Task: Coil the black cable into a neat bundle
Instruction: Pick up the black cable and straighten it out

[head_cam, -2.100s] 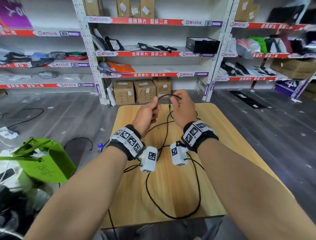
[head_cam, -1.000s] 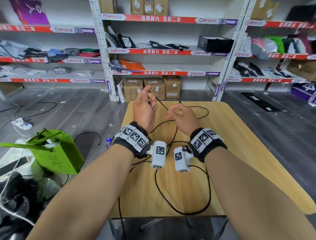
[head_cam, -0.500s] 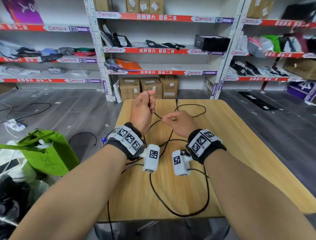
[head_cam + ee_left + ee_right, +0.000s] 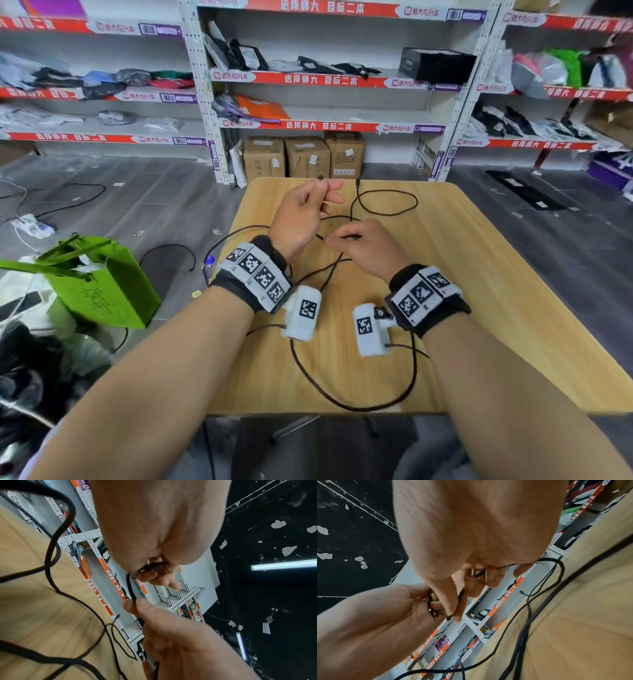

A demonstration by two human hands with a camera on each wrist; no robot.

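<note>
The left hand was raised above the far half of the worktop, its grip closed narrow: curled fingers and thumb pinched the black cable close to one of its plug ends, which showed as a dark tip at the fingertips in the head view. In the left wrist view that plug sat tucked inside the curled fingers, and a short run of cable dropped from it to the other hand. The right hand hung lower and nearer the person, just beside the left, its grip also narrow, thumb and forefinger nipping the same cable a little farther along. In the right wrist view the strand passed between its fingers and out toward the wood.

The rest of the cable lay loose and uncoiled on the worktop. One loop curved on the far side beyond the hands, ending in a free plug that pointed toward the far edge. Other strands crossed under the wrists, and a wide loop swept toward the near edge.

Both wrists wore black bands with printed markers and white camera blocks. A green bag stood on the grey floor to the left, cardboard boxes beneath the shelves beyond.
</note>
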